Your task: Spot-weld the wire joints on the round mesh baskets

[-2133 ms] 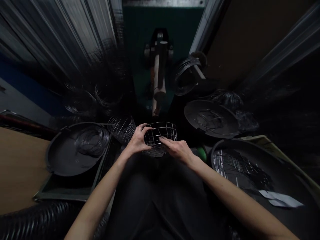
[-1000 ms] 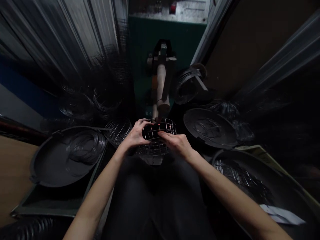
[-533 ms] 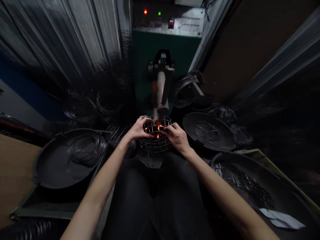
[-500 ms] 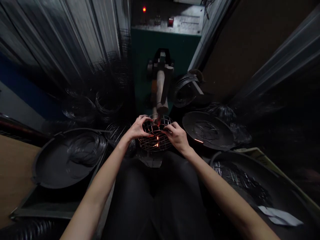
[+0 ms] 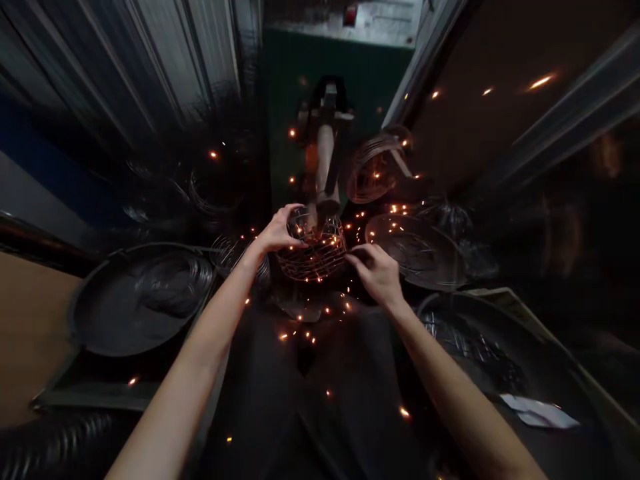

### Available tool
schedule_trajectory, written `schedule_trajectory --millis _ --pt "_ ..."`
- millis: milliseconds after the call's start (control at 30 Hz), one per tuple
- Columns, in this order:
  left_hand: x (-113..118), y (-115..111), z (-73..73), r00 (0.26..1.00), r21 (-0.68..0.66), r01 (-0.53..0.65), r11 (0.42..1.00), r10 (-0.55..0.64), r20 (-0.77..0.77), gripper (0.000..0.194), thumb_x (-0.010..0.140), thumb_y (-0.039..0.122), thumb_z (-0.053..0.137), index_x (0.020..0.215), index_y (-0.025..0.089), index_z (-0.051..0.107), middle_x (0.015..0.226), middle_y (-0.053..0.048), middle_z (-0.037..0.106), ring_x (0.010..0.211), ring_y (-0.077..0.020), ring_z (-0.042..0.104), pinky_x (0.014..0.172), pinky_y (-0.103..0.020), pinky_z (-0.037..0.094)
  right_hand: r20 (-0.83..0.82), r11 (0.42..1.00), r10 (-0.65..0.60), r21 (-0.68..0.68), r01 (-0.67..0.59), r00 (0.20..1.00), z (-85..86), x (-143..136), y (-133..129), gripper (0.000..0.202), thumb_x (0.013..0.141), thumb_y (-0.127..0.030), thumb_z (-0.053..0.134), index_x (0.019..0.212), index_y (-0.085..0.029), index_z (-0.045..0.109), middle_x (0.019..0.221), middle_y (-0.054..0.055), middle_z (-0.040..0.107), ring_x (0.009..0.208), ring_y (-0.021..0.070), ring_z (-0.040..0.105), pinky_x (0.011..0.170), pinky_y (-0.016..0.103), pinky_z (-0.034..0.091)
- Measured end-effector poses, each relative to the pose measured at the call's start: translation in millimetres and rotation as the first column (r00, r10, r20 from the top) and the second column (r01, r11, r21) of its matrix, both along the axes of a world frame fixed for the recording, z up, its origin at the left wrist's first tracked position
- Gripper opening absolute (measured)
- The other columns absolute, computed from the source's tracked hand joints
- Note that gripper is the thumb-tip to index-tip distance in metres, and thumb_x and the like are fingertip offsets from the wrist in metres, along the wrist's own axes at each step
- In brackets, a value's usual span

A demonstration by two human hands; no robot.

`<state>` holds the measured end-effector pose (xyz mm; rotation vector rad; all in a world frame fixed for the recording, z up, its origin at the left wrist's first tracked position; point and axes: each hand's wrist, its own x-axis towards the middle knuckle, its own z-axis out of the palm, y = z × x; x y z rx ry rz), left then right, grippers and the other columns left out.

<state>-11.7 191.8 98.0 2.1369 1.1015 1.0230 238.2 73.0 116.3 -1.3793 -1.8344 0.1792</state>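
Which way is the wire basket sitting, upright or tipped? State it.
Tipped: the wire basket leans, held under the welder arm by the left hand.

surface: dark, dim workbench [image 5: 280, 333] | left: round black shallow pan [image 5: 95, 320] with a grey wire coil | right: tilted round black dish [image 5: 440, 270], large dark tray [image 5: 565, 373] of short metal rods, white paper scrap [image 5: 537, 410]

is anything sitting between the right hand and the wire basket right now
Nothing visible does. The right hand sits just beside the wire basket, fingertips at its right side, with only flying sparks around them. The left hand already grips the basket's left rim under the welder arm.
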Motion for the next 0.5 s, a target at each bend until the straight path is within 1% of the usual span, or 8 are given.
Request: schedule_trajectory --millis 67,100,167,233,300,367,433,500 --pt "0.6 -9.2 -0.9 0.999 0.004 -0.042 0.999 0.042 0.011 0.099 0.046 0.036 0.087 0.132 0.022 0.039 0.123 -0.008 0.053 0.114 -0.0280 0.053 0.101 -0.045 0.042 -0.004 0.995 0.050 -0.082 -0.050 0.999 -6.6 13.7 -35.9 0.028 0.092 -0.044 0.053 0.092 -0.019 0.066 0.085 0.004 0.063 0.066 0.0149 0.055 0.062 0.027 0.043" --pt "1.0 -14.8 -1.0 0.997 0.011 -0.072 0.997 0.072 0.026 0.099 0.047 0.035 0.086 0.132 0.023 0.038 0.122 -0.008 0.054 0.113 -0.0278 0.054 0.100 -0.045 0.042 0.006 0.988 0.070 -0.140 -0.069 0.998 -13.6 20.3 -52.9 0.029 0.092 -0.044 0.052 0.092 -0.019 0.066 0.084 0.004 0.063 0.064 0.0146 0.055 0.061 0.027 0.043" --pt "2.2 -25.3 -0.7 0.993 0.033 -0.112 0.993 0.111 0.051 0.098 0.048 0.034 0.086 0.132 0.023 0.037 0.123 -0.008 0.053 0.114 -0.0282 0.053 0.100 -0.045 0.042 0.041 0.971 0.063 -0.232 -0.052 0.997 -35.9 32.8 -81.8 0.032 0.094 -0.046 0.048 0.091 -0.020 0.066 0.084 0.005 0.062 0.068 0.0162 0.057 0.063 0.028 0.044" --pt "3.6 -32.0 0.1 0.991 0.048 -0.123 0.991 0.120 0.056 0.097 0.047 0.033 0.086 0.131 0.024 0.038 0.125 -0.008 0.051 0.117 -0.0292 0.051 0.101 -0.046 0.041 0.100 0.967 -0.031 -0.248 0.055 0.995 -66.5 44.1 -102.6 0.039 0.094 -0.051 0.043 0.092 -0.020 0.067 0.088 0.008 0.062 0.080 0.0210 0.059 0.072 0.033 0.048" --pt "4.6 -33.0 1.0 0.991 0.045 -0.127 0.991 0.125 0.049 0.097 0.046 0.032 0.086 0.130 0.024 0.040 0.127 -0.008 0.050 0.119 -0.0303 0.049 0.102 -0.048 0.040 0.155 0.960 -0.128 -0.227 0.162 0.980 -98.9 53.6 -116.5 0.046 0.093 -0.056 0.040 0.095 -0.020 0.068 0.098 0.012 0.062 0.093 0.0266 0.057 0.082 0.042 0.048" --pt "4.6 -29.7 1.6 0.991 0.033 -0.127 0.991 0.125 0.053 0.097 0.046 0.032 0.086 0.131 0.024 0.040 0.127 -0.008 0.050 0.119 -0.0307 0.049 0.103 -0.048 0.040 0.160 0.950 -0.159 -0.243 0.195 0.974 -125.7 59.9 -125.8 0.047 0.091 -0.057 0.041 0.100 -0.020 0.068 0.110 0.014 0.060 0.103 0.0291 0.055 0.090 0.048 0.046" --pt "3.2 -25.0 1.5 0.992 0.021 -0.113 0.993 0.111 0.066 0.098 0.046 0.033 0.086 0.131 0.023 0.039 0.127 -0.009 0.050 0.120 -0.0305 0.049 0.103 -0.048 0.040 0.119 0.940 -0.164 -0.281 0.192 0.979 -143.1 62.2 -131.6 0.045 0.090 -0.055 0.043 0.106 -0.020 0.066 0.118 0.014 0.058 0.110 0.0286 0.053 0.094 0.048 0.045" --pt "0.9 -21.3 0.9 0.993 0.012 -0.094 0.996 0.093 0.076 0.099 0.047 0.034 0.086 0.132 0.023 0.038 0.127 -0.010 0.050 0.120 -0.0303 0.049 0.103 -0.047 0.040 0.079 0.935 -0.185 -0.293 0.201 0.979 -151.8 61.4 -134.1 0.043 0.090 -0.053 0.043 0.109 -0.020 0.064 0.121 0.013 0.056 0.112 0.0280 0.052 0.096 0.048 0.045"
